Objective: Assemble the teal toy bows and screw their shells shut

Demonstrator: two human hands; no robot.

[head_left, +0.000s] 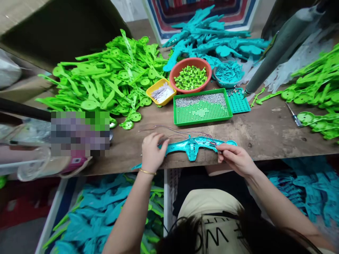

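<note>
A teal bow-shaped plastic half-shell point(192, 148) lies hollow side up near the table's front edge. Thin dark and reddish wires point(182, 131) run along its upper edge and loop onto the table to the left. My left hand point(154, 151) is closed over the shell's left limb, fingers curled round it. At the right limb, my right hand point(234, 157) pinches thumb and fingertips together beside a small reddish component point(213, 143). Something small and dark shows at those fingertips, too small to name.
Green plastic parts point(106, 77) heap at left; teal parts point(212, 38) pile behind. A red bowl point(173, 76), yellow tray point(162, 103), green screw tray point(202, 122) and teal tray point(245, 106) stand ahead. A grey post point(278, 49) slants at right, near a screwdriver point(295, 118).
</note>
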